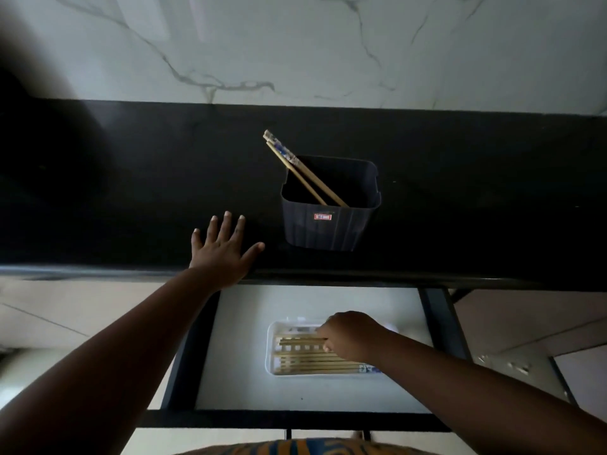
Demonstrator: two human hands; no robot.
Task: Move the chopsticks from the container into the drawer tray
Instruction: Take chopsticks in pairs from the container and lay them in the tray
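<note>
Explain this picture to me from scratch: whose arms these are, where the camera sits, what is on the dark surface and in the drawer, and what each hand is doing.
There is no machine here. A person wears a wide-angle camera on the head, looking down, so both arms reach in from the bottom of the single picture.

The left hand lies flat and open on the black counter, holding nothing. Beside it stands a dark container with a few chopsticks leaning out over its back left corner.

Below the counter edge an open drawer shows a white tray. More chopsticks already lie flat in it, side by side. The right hand is down at the tray, fingers closed on the ends of the upper chopsticks, apparently setting them down.
</note>
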